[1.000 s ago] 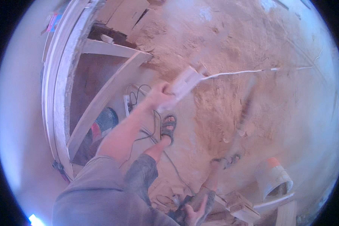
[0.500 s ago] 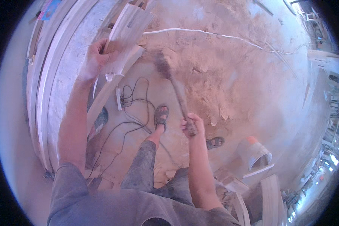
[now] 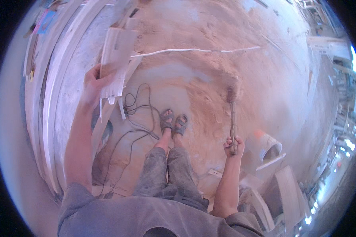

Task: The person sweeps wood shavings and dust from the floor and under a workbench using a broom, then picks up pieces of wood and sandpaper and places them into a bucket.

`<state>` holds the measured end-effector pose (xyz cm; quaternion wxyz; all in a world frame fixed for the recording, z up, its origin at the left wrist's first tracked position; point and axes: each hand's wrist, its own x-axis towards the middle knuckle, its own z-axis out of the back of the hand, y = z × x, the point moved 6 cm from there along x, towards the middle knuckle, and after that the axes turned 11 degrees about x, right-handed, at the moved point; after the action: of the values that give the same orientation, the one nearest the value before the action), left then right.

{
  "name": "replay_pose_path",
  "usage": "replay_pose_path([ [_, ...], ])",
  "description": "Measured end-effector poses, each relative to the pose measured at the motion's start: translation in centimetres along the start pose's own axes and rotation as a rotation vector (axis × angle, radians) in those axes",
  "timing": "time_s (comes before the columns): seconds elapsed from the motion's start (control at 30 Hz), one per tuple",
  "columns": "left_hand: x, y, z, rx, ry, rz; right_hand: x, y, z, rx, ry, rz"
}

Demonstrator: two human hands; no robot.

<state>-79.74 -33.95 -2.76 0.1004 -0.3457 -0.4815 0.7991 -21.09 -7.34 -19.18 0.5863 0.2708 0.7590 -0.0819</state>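
My left hand point(image 3: 95, 83) grips the edge of a long, pale grooved wooden board point(image 3: 115, 51), its thumb lying on the face. Motion blurs the board's far end, and its near end stops just past my fingers. Out to the right, my right hand point(image 3: 234, 146) is wrapped round the lower handle of a brush point(image 3: 232, 118). The dark, blurred bristles are at the far end, low over the brown sawdust point(image 3: 209, 94) spread on the floor. Whether the bristles touch it I cannot tell.
Long pale boards point(image 3: 53, 98) line the left. Dark cords point(image 3: 136, 130) loop beside my sandalled feet point(image 3: 174, 122). A white cable point(image 3: 174, 50) crosses the floor ahead. On the right lies a white bucket point(image 3: 271, 148) on its side, with wood offcuts point(image 3: 290, 187) nearer me.
The brush and my right hand have swung to the right. Sawdust has shifted, baring a curved patch of floor. My right foot now stands beside the left. The board appears slightly lower and farther left.
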Motion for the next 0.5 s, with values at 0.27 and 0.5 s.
replay_pose_path([
  [0.27, -1.0, 2.2, -0.5, -0.066, -0.013, 0.014, -10.8, -14.1, -0.2, -0.256, -0.096, -0.213],
  [0.5, 0.4, 1.5, -5.0, 0.024, 0.097, -0.01, 0.6, -19.7, -3.5, -0.216, -0.028, -0.385],
])
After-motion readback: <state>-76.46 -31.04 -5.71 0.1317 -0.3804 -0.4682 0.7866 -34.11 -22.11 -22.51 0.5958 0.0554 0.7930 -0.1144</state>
